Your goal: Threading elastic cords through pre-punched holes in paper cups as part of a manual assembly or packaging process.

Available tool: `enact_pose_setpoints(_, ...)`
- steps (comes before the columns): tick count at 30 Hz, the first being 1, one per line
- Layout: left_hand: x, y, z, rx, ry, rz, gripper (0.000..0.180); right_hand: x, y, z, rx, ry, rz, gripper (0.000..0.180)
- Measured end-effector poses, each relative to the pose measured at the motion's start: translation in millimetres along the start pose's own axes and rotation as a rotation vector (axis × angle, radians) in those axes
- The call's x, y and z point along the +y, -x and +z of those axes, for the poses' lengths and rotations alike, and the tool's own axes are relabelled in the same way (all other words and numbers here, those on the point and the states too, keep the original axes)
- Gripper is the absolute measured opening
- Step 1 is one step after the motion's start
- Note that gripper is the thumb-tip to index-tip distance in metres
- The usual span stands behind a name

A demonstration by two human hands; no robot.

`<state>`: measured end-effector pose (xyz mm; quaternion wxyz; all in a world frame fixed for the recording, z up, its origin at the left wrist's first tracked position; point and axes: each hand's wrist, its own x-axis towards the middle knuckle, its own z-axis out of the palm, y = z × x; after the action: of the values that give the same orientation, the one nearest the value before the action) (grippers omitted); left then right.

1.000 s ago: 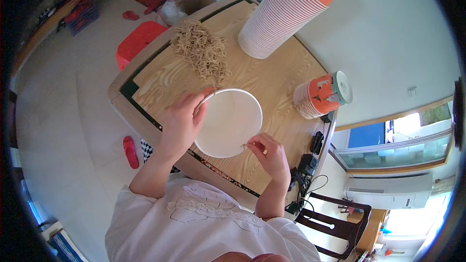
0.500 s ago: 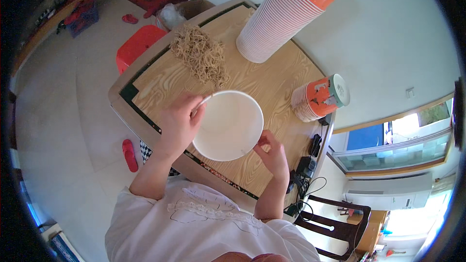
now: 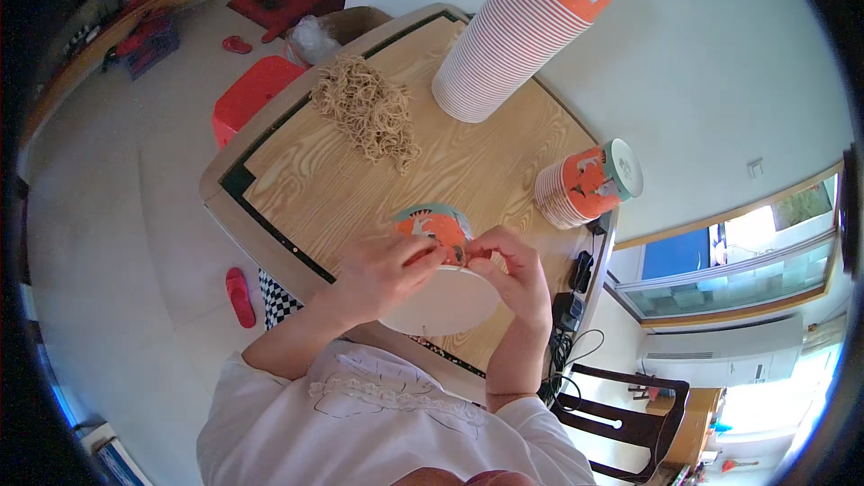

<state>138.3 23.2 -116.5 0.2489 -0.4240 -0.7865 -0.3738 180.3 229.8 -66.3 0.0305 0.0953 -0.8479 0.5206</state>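
Note:
A paper bucket (image 3: 441,301), orange and green outside and white inside, is tipped with its wide mouth toward me at the near table edge. My left hand (image 3: 387,274) is closed at its far rim, fingers bent over the orange side. Across from it, my right hand (image 3: 515,277) pinches the same rim with thumb and forefinger. A thin pale strand seems to show between the fingertips, too small to make out. Beyond them lies a loose heap of tan twine pieces (image 3: 367,112).
A tall stack of paper buckets (image 3: 513,40) leans at the back of the wooden table (image 3: 315,193). A shorter stack (image 3: 589,182) lies at the right, near black adapters and cables (image 3: 567,310). A red stool (image 3: 256,94) stands left; a dark chair (image 3: 621,414) is at right.
The bucket has tilted and come nearer to me, so its orange outside now shows. Both hands have moved together at its far rim.

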Motion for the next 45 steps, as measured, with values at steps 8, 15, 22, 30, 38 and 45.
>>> enact_pose_setpoints(8, 3.0, 1.6, -0.7, 0.006, -0.007, 0.125, 0.030, -0.6, -8.9, 4.5, -0.153, 0.040, 0.019, 0.012)
enact_pose_setpoints(15, -6.5, 5.7, 4.6, 0.039, 0.008, -0.012, 0.032, 44.3, 0.3, -22.9, 0.021, -0.195, 0.127, 0.042)
enact_pose_setpoints(22, -19.0, 0.1, 5.7, 0.190, -0.052, -0.052, 0.035, 85.4, 19.0, -30.9, -0.003, -0.452, 0.202, 0.037)
enact_pose_setpoints(30, -23.0, -5.6, 11.5, 0.203, -0.147, 0.100, 0.035, 76.9, 28.1, 14.3, -0.089, -1.099, 0.397, 0.044)
enact_pose_setpoints(38, -14.1, -8.9, 20.9, 0.083, -0.092, 0.183, 0.034, 45.6, 12.6, 45.6, 0.210, -1.651, 0.421, 0.049)
enact_pose_setpoints(45, -29.1, 0.6, 33.8, 0.236, 0.299, -0.138, 0.040, 61.2, 39.4, 29.0, -0.116, -1.341, 0.290, 0.062)
